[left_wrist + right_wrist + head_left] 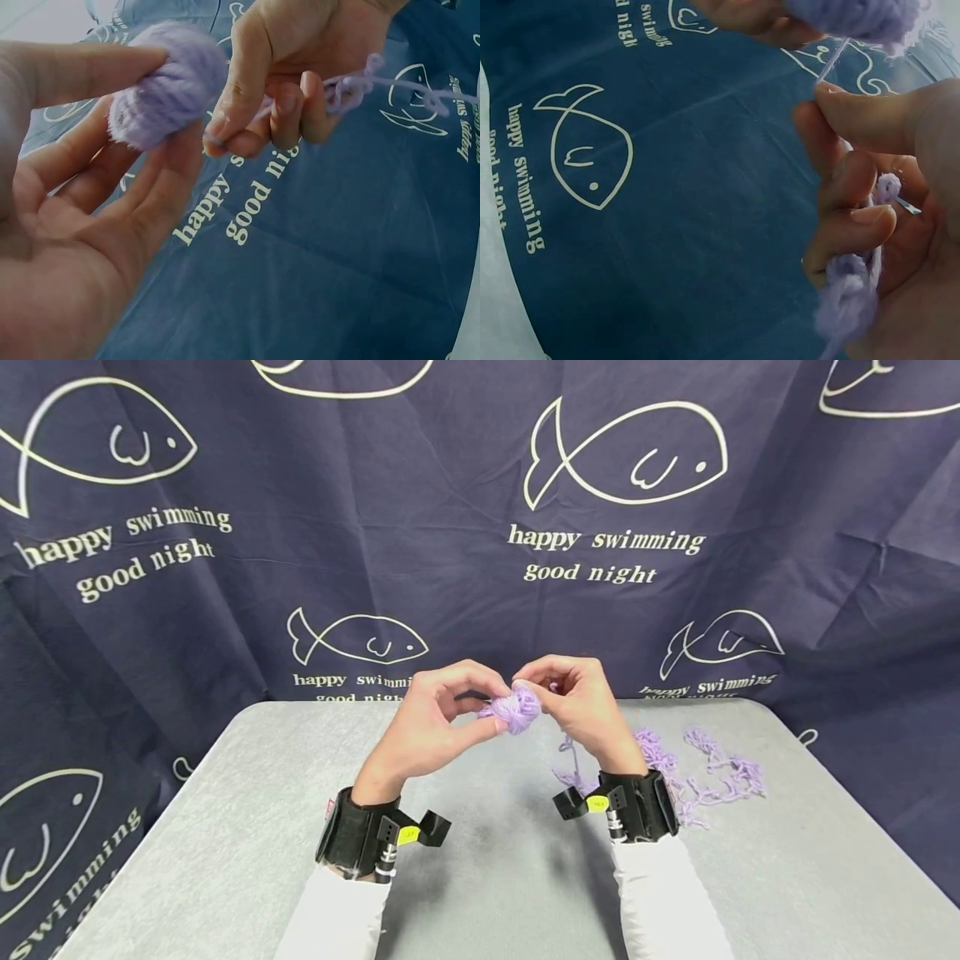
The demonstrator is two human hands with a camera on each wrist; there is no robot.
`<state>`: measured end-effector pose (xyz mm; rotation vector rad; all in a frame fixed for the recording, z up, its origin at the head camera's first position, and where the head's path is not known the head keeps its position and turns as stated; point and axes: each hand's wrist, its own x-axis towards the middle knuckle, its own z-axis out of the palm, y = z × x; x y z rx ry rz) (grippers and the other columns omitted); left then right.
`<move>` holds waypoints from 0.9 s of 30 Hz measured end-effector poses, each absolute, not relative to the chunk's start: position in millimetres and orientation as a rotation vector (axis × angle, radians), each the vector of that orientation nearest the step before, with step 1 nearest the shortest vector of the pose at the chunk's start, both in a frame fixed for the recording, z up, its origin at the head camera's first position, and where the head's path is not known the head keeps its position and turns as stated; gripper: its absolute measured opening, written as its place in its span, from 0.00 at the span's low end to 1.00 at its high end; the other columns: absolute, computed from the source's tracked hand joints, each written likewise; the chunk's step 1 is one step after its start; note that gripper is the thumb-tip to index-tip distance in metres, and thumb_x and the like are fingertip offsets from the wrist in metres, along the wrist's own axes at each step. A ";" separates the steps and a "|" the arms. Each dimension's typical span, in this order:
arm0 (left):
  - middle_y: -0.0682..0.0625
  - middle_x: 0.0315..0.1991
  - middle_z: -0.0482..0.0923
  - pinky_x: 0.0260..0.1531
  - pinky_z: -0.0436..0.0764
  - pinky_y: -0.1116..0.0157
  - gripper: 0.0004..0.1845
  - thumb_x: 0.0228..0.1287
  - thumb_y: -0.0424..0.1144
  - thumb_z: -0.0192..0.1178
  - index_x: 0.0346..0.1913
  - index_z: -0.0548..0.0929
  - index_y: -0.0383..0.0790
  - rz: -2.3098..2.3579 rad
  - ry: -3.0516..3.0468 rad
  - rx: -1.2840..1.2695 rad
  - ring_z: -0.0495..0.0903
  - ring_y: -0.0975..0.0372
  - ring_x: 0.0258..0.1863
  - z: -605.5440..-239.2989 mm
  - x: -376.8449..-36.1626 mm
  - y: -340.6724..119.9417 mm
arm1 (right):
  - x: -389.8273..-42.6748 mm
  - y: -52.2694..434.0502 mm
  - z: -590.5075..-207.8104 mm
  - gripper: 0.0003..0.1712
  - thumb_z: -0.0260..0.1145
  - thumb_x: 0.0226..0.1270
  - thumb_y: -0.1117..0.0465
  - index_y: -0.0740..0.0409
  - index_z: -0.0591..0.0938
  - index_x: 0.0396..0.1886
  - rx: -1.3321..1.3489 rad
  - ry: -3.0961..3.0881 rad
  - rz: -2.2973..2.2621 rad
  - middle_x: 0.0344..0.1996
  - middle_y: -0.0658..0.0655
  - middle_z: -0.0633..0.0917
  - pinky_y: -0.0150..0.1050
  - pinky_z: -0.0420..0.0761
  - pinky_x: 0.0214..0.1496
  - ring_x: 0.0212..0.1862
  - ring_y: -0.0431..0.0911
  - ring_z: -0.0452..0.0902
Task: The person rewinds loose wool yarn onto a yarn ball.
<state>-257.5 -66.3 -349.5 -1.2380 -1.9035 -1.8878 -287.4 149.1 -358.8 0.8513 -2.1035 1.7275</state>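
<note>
A small ball of lilac yarn (514,708) (166,84) (859,16) is held up above the grey table (225,827). My left hand (431,718) (82,210) pinches the ball between thumb and fingers. My right hand (577,697) (289,75) (877,225) grips the loose yarn strand (360,84) (830,60) that runs from the ball, with kinked yarn (851,292) bunched in its curled fingers. A tail of yarn hangs from the right hand down to the table (570,760).
A tangle of loose lilac yarn (705,772) lies on the table right of my right wrist. A dark blue curtain with fish prints (622,452) hangs behind the table. Black wrist cameras (375,839) sit on both wrists.
</note>
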 end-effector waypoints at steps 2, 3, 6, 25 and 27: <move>0.37 0.43 0.81 0.46 0.86 0.58 0.14 0.52 0.16 0.67 0.43 0.83 0.24 -1.920 -1.827 -1.204 0.82 0.56 0.44 -349.7 -258.4 -65.5 | -287.7 147.8 -360.0 0.04 0.72 0.61 0.73 0.64 0.88 0.35 0.876 -2.125 1.735 0.25 0.51 0.85 0.32 0.65 0.20 0.20 0.41 0.67; 0.36 0.43 0.80 0.45 0.86 0.59 0.14 0.52 0.16 0.67 0.43 0.83 0.23 -1.932 -1.789 -1.180 0.82 0.57 0.44 -349.7 -258.8 -65.2 | -287.8 146.9 -360.5 0.05 0.71 0.61 0.74 0.64 0.88 0.35 0.893 -2.135 1.733 0.24 0.50 0.84 0.31 0.65 0.20 0.20 0.40 0.67; 0.35 0.43 0.80 0.43 0.86 0.63 0.14 0.52 0.14 0.66 0.43 0.82 0.20 -1.957 -1.688 -1.068 0.83 0.59 0.42 -349.0 -259.9 -64.1 | -287.7 144.1 -361.2 0.05 0.72 0.60 0.75 0.63 0.87 0.33 0.944 -2.165 1.718 0.21 0.50 0.81 0.31 0.65 0.19 0.20 0.40 0.67; 0.45 0.40 0.83 0.41 0.87 0.60 0.11 0.54 0.25 0.69 0.42 0.85 0.33 -1.365 -1.952 -0.553 0.84 0.58 0.40 -356.6 -264.3 -61.1 | -278.1 139.9 -355.2 0.03 0.74 0.62 0.68 0.59 0.90 0.35 1.015 -2.197 1.669 0.22 0.54 0.83 0.32 0.61 0.18 0.19 0.41 0.65; 0.45 0.39 0.83 0.40 0.87 0.59 0.11 0.53 0.24 0.69 0.40 0.85 0.33 -1.339 -1.998 -0.577 0.85 0.57 0.39 -357.0 -264.1 -61.3 | -277.6 140.6 -354.3 0.03 0.74 0.61 0.70 0.60 0.90 0.34 1.006 -2.171 1.660 0.22 0.53 0.84 0.32 0.61 0.18 0.19 0.41 0.66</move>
